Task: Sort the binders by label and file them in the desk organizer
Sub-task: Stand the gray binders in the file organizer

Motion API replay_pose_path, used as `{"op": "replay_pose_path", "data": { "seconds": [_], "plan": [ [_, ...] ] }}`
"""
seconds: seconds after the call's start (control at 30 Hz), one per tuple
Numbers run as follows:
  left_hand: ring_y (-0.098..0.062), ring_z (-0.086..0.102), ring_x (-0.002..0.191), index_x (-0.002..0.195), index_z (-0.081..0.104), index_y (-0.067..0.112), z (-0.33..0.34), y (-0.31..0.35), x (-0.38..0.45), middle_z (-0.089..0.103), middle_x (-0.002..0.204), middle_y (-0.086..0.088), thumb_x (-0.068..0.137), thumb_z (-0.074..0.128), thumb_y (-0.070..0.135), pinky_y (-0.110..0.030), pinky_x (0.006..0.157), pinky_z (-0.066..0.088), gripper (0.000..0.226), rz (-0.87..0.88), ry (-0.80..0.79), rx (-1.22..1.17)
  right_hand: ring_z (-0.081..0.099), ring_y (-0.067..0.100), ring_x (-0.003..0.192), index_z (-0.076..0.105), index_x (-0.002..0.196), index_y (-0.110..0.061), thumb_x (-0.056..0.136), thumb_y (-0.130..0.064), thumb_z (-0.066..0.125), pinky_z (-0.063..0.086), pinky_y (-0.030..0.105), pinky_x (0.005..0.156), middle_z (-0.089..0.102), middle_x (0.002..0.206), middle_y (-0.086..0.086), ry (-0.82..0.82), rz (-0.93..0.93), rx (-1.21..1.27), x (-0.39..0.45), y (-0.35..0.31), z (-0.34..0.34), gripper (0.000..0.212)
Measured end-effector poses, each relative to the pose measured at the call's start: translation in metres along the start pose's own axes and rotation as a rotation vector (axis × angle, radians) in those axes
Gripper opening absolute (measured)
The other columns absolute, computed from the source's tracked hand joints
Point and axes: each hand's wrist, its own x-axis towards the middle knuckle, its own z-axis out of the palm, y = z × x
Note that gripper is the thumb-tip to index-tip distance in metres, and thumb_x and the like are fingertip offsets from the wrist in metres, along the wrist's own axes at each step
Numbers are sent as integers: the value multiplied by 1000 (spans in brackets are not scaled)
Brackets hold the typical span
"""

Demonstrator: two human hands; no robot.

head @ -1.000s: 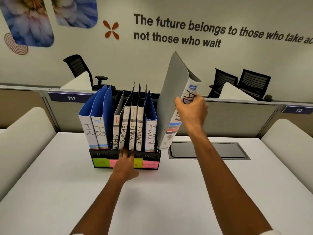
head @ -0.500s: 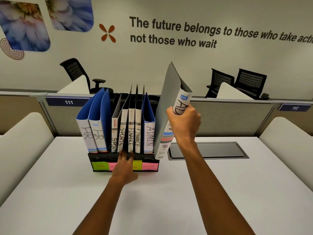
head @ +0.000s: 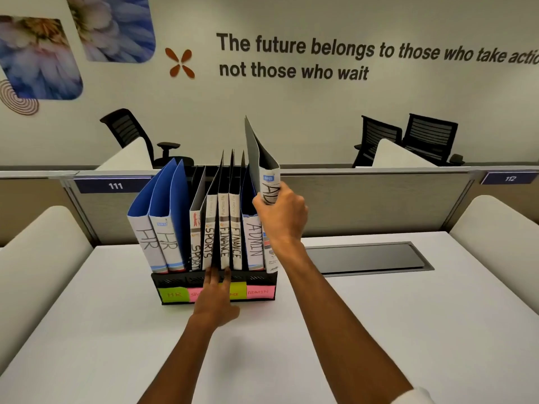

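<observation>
So I'm seeing the right hand point(head: 282, 212) gripping the grey binder point(head: 264, 176) by its spine, fingers wrapped around it, feeding it into the desk organizer point(head: 175, 279) at the ADMIN end; probably not seated yet. Left hand point(head: 214, 301) is pressing flat on the organizer front, fingers together, bracing it against tipping
</observation>
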Motion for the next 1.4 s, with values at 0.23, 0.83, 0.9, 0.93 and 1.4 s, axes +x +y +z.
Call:
{"op": "replay_pose_path", "data": {
  "seconds": [0.23, 0.83, 0.9, 0.93, 1.4],
  "plan": [
    [-32, -19, 146, 154, -3, 14, 1, 1, 0, -18, 159, -14, 81, 65, 37, -41, 118, 17, 103, -2, -10, 8, 68, 20, 96, 65, 114, -18, 88, -39, 65, 48, 27, 75, 72, 104, 1, -10, -10, -18, -5, 2, 13, 33],
    [-30, -21, 146, 154, -5, 17, -1, 3, -1, -19, 160, -9, 83, 65, 40, -42, 120, 13, 102, -4, -25, -22, 69, 22, 91, 68, 107, -14, 85, -37, 70, 52, 29, 71, 73, 101, 6, 99, 140, 81, 11, 18, 26, 32],
    [-29, -22, 146, 154, -6, 17, 1, 1, 0, -21, 159, -9, 83, 64, 42, -42, 120, 11, 103, 4, -16, -30, 69, 21, 88, 70, 105, -14, 84, -37, 70, 47, 25, 67, 73, 98, 5, 137, 185, 118, 13, 20, 24, 31],
    [-29, -22, 146, 154, -6, 17, 2, 1, 0, -21, 159, -9, 82, 64, 43, -42, 120, 11, 103, 8, -8, -30, 69, 20, 87, 70, 104, -13, 84, -37, 70, 45, 24, 67, 73, 98, 5, 157, 215, 133, 15, 22, 22, 31],
    [-43, -2, 146, 152, 17, 14, 7, 28, 15, 12, 158, -19, 80, 60, 63, -46, 115, 28, 97, -115, 140, -79, 69, 20, 93, 68, 104, -12, 84, -40, 70, 53, 30, 73, 72, 104, 4, 149, 335, 188, 28, 40, 8, 35]
  ]
}}
